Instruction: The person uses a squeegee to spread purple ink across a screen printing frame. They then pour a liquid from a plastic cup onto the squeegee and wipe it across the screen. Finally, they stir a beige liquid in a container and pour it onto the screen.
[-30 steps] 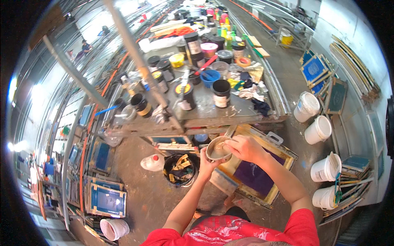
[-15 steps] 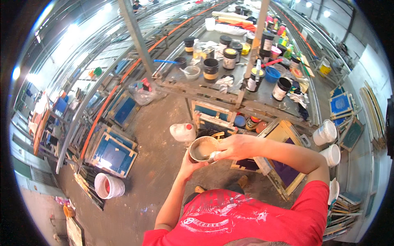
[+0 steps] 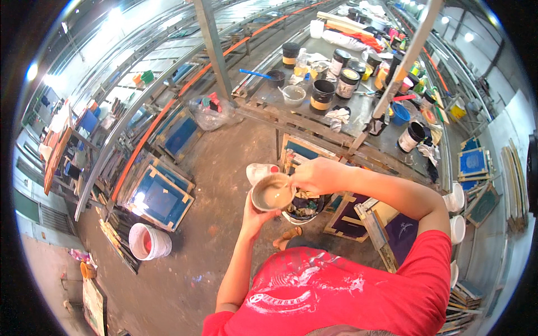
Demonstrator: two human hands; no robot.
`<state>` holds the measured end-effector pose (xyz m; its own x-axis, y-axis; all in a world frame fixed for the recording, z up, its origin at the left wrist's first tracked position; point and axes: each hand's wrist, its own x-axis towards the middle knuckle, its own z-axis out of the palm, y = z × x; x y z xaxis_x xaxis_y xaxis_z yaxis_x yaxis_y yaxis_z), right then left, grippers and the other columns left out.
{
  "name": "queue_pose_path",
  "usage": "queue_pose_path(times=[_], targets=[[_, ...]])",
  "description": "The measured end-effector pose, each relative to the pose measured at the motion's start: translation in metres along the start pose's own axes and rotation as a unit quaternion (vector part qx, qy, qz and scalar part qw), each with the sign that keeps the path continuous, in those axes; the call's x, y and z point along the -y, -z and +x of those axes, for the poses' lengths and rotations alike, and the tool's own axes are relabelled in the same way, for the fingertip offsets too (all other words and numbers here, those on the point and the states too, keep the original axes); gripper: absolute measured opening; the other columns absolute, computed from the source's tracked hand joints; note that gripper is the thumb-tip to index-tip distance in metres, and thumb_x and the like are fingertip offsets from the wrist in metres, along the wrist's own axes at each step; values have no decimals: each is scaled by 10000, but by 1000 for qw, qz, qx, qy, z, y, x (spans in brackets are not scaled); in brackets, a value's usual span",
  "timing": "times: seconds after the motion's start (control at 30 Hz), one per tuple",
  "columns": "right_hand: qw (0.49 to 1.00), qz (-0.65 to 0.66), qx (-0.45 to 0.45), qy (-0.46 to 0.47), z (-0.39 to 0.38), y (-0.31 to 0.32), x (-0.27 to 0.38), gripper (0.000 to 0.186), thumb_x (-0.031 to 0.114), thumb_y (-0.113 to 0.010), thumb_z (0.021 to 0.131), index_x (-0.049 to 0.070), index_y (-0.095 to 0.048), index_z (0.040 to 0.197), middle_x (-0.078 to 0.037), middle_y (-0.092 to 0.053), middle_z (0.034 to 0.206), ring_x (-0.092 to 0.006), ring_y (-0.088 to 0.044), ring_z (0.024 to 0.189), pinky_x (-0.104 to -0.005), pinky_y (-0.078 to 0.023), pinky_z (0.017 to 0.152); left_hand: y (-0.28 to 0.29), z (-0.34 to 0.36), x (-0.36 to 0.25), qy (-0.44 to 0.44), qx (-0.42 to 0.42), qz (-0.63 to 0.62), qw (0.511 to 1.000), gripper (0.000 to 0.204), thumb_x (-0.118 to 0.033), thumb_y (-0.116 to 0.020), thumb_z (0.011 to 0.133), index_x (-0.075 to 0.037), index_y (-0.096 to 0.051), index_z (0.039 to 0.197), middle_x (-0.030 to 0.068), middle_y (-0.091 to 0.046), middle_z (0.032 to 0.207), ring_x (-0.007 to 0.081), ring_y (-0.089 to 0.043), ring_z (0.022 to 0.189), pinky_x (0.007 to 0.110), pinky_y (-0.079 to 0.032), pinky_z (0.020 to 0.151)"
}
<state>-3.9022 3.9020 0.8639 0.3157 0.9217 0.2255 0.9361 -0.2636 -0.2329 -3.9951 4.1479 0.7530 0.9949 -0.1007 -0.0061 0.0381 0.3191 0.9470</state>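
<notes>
A round bowl (image 3: 255, 197) with murky beige liquid (image 3: 277, 197) in it is held up in front of me, above the floor. My left hand (image 3: 256, 217) is wrapped round its left and lower side, gripping it. At the bowl's right rim, my right hand (image 3: 318, 176) has its fingers curled together; whatever they pinch is hidden. Beyond the bowl, a white jug (image 3: 258, 170) with a red cap is partly covered by it. Below the right hand, a bucket (image 3: 302, 220) of crumpled, stained rags stands near my foot.
Ahead, a metal workbench (image 3: 314, 119) carries several black ink tubs, a blue bowl (image 3: 400, 114) and rags. A steel post (image 3: 389, 92) rises at its front edge. Framed screens (image 3: 162, 193) lean at left near a white bucket (image 3: 149, 242). More frames (image 3: 344, 221) stand right of me.
The bowl now overlaps the jug and tips slightly more toward the camera. My right hand has shifted at its rim. The rag bucket has come into sight, and the whole view has swung left.
</notes>
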Motion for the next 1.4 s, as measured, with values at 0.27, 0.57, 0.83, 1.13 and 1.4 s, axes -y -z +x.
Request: queue_pose_path(times=[0.27,0.57,0.83,1.13,1.4], targets=[[964,169,-182,-92,39,-5,-47,190,144,-613,914,31,-703,1037,-161,-700,908,-351,-668,865,-449,-511,732,8,84,-6,9,14,35,999,954,79,-867,605,-102,-413,1424,54,-512,1397,211,-498,1298,379,-486,1044],[959,161,-147,-182,17,9,-80,156,124,-629,900,27,-691,1006,-168,-671,859,-366,-654,827,-448,-522,737,-5,145,5,53,47,-3,998,940,57,-861,642,-70,-383,1441,81,-513,1388,213,-493,1300,364,-425,1079],[933,99,-171,-300,-1,16,-93,148,106,-629,901,27,-689,1011,-156,-688,918,-358,-662,854,-430,-530,737,-10,188,7,70,102,0,992,952,109,-836,630,-77,-384,1448,77,-504,1407,208,-483,1316,372,-425,1088],[903,31,-248,-350,19,20,-106,164,70,-611,905,14,-690,1037,-174,-702,934,-354,-680,848,-411,-542,743,-2,251,-4,93,196,6,976,970,62,-853,651,-90,-352,1468,63,-495,1414,203,-487,1309,361,-407,1104],[866,21,-256,-429,66,32,-124,210,64,-622,888,16,-692,1080,-168,-683,872,-338,-668,786,-410,-535,706,17,292,-18,113,267,-2,957,976,84,-854,638,-98,-362,1461,54,-491,1415,198,-474,1325,372,-430,1097]])
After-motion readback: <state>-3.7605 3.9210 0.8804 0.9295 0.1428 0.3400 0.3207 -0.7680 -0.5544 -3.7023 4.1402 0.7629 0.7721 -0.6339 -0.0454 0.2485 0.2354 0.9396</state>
